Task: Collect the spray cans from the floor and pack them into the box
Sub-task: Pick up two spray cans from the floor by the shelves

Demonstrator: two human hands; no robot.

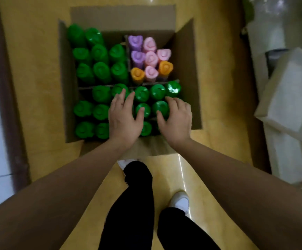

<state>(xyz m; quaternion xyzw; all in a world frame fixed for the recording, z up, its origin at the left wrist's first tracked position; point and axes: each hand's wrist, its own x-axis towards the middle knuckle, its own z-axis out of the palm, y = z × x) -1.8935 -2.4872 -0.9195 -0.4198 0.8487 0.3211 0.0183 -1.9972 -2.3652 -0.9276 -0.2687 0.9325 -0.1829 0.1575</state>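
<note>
Stood on the floor [38, 98] in black trousers [137, 195] and white shoes [181, 201], close against the near flap of the box [184, 56]; had both bare arms stretched forward and down over it. Held the hands apart, side by side over the near right compartment; laid the left hand [124, 120] palm down, fingers straight and spread, touching the caps of the green cans [157, 92] there; laid the right hand [177, 121] likewise just beside it, fingers a little bent over the caps by the box's right wall; gripped nothing with either, as far as could be made out. Found the box split in four by cardboard dividers [99, 86], every can upright, cap up. Could not count the near right lot, part hidden beneath the hands; looked full or nearly so. Noted more green cans in the near left compartment, with one gap at its far left corner. Farther on, noted green again at far left, with a slot open in the back row; at far right, purple cans [137, 43], pink cans [151, 58] and orange cans [137, 73] together, with a bare corner behind them. Saw no cans loose on the floor within view; made out only blurred white bundles [291, 105] well off to the right. Judged the packing nearly done: some three slots left to fill, the flaps not yet folded.
</note>
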